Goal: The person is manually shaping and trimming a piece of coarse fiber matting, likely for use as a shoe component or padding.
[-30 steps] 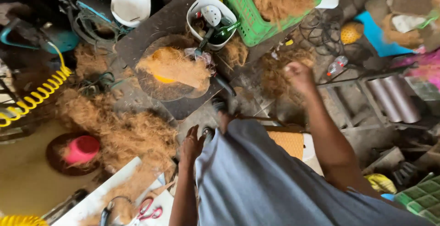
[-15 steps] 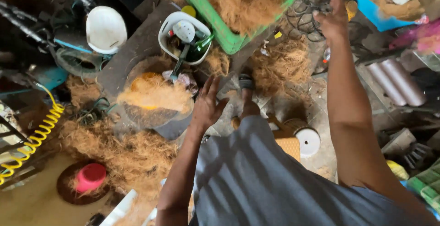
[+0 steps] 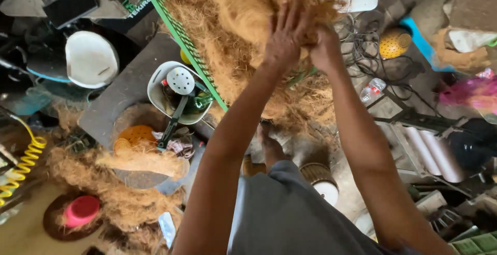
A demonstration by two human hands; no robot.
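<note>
left hand (image 3: 283,38), right hand (image 3: 323,45), gripping coir (image 3: 243,12) (together)

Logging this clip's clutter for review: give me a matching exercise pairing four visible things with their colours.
Things:
1. crate holding the coconut fibre that the left hand and right hand are gathering
2. coiled hose
3. small bowl on the floor
4. hard hat

Colours:
A. white
B. pink
C. green
D. yellow

Pairs: 1-C, 2-D, 3-B, 4-A
</note>
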